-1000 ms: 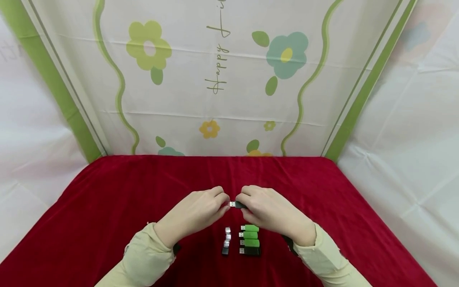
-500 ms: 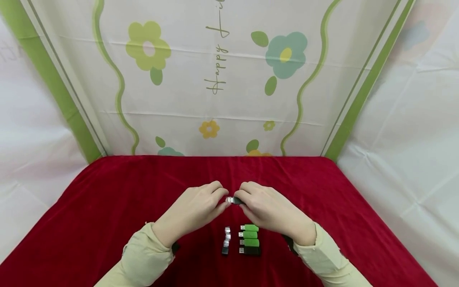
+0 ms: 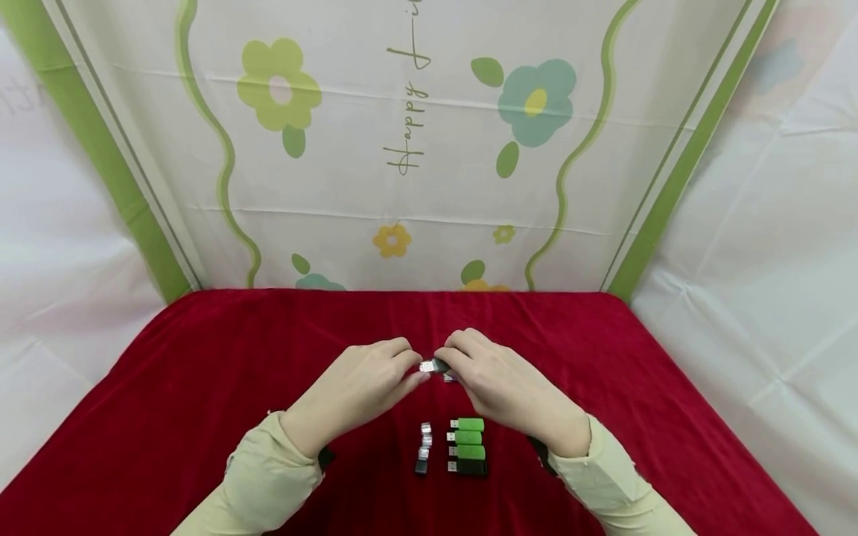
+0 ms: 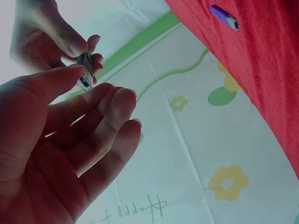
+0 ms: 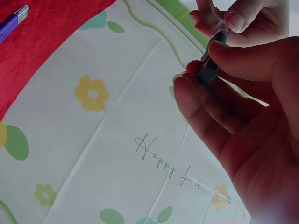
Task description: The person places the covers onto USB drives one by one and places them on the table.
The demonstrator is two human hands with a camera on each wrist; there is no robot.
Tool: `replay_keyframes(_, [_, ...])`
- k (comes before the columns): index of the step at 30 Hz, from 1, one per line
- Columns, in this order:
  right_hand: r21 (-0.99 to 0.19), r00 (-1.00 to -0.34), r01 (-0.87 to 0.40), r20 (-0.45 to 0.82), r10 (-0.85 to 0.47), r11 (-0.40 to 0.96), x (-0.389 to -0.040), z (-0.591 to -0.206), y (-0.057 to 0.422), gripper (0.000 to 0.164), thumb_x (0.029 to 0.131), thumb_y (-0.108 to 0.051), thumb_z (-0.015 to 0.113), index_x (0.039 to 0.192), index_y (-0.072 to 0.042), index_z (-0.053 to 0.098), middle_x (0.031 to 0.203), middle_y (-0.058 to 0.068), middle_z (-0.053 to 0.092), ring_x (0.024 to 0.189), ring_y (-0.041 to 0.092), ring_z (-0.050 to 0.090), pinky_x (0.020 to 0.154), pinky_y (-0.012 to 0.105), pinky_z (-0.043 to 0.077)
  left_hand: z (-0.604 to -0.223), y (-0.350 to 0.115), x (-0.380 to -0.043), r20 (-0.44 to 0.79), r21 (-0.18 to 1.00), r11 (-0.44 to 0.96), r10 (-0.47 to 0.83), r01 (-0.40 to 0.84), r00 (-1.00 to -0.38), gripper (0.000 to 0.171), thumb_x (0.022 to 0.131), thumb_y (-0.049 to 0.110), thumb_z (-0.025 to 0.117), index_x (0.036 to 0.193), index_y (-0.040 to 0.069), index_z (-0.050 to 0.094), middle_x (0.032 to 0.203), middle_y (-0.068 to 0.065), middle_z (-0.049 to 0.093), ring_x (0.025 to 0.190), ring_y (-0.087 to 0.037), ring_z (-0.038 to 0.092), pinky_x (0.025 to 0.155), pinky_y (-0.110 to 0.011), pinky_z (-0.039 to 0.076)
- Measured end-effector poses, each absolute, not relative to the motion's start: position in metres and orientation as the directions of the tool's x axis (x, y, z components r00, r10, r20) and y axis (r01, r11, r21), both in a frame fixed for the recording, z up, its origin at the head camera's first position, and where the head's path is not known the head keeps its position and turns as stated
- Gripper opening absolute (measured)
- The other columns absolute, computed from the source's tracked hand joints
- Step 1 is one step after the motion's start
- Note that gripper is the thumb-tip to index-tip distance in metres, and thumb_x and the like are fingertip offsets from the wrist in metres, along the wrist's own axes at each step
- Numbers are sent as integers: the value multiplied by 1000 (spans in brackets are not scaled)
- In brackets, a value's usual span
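Observation:
Over the red cloth both hands hold one dark USB flash drive (image 3: 440, 365) between them. My right hand (image 3: 499, 381) grips its dark body (image 5: 209, 69) between thumb and fingers. With thumb and index finger, my left hand (image 3: 358, 388) pinches the clear cap (image 4: 85, 83) at the plug end; the cap appears to be around the metal plug. The other left fingers are loosely bent, as the left wrist view shows. A purple USB flash drive (image 4: 224, 17) lies on the cloth; in the head view my right hand hides most of it.
Nearer the body, several green USB flash drives (image 3: 467, 438) and a black one (image 3: 472, 467) lie in a column, plugs facing left. Left of them runs a column of small silver caps (image 3: 426, 441) with a black cap (image 3: 421, 467). A printed white curtain (image 3: 402, 186) stands behind the red-covered table (image 3: 268, 335).
Both hands have moved a little away from the body with the dark USB flash drive. My left fingers now overlap its plug end, and the purple drive's plug shows below my right hand.

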State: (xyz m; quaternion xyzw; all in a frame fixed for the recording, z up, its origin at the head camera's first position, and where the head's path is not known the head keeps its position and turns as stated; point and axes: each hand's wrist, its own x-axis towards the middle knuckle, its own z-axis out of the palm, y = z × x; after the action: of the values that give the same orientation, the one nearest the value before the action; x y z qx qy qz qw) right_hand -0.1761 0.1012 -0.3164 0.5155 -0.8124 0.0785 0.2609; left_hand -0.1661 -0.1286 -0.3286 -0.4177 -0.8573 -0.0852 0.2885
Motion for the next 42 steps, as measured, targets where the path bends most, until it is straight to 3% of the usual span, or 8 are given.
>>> replay_keyframes(9, [133, -328, -884, 509, -796, 449, -178, -316, 100, 23, 84, 9, 68, 107, 2, 66, 99, 6, 55, 92, 17, 52, 78, 19, 47, -327, -132, -168, 579, -106, 630, 668, 769, -467, 18, 84, 20, 80, 92, 6, 71, 79, 1, 56, 58, -7, 47, 51, -17, 44])
replay_keyframes(18, [154, -327, -877, 505, -799, 456, -179, -317, 100, 21, 84, 8, 67, 103, 0, 65, 98, 5, 57, 89, 15, 53, 74, 19, 48, -325, -133, -168, 558, -89, 623, 678, 778, -479, 19, 85, 20, 79, 95, 5, 72, 80, 2, 56, 59, -7, 48, 53, -17, 44])
replay_keyframes(33, [146, -317, -881, 523, -791, 449, -176, -318, 99, 26, 81, 10, 71, 105, 2, 66, 94, 6, 55, 81, 14, 52, 71, 17, 47, -327, -132, -167, 587, -122, 605, 684, 787, -434, 21, 82, 19, 82, 91, 5, 71, 78, 0, 56, 59, -8, 49, 54, -17, 46])
replay_keyframes(42, [168, -319, -874, 509, -800, 455, -175, -319, 97, 25, 81, 11, 70, 104, 3, 66, 94, 6, 55, 81, 16, 53, 72, 19, 47, -328, -132, -167, 564, -139, 609, 697, 781, -443, 20, 82, 20, 82, 88, 5, 70, 74, 1, 52, 56, -8, 43, 51, -15, 41])
